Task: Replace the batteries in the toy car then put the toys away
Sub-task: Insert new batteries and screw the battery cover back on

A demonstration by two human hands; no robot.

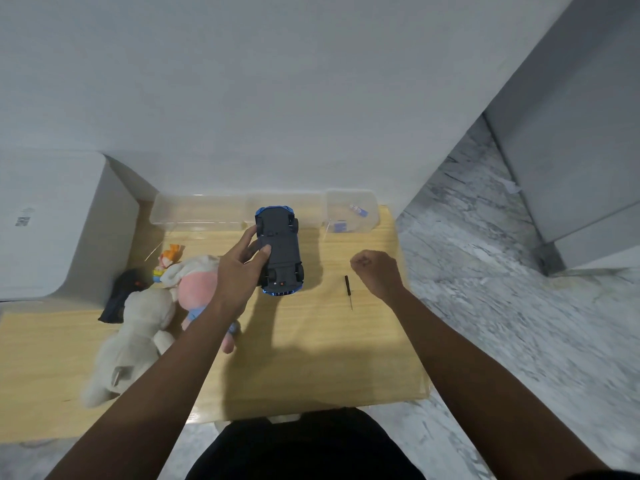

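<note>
Toy car point(281, 251) lies upside down, and the left hand point(239, 268) grips its side. The right hand point(375, 270) is curled up, holding nothing, near a screwdriver point(348, 292).

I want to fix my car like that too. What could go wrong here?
The toy car is upside down, held only by the left hand, so it might slip when the cover gets unscrewed. The thin screwdriver lies loose near the table edge and could roll off. Its sharp tip could poke the right hand closed just above it.
</note>
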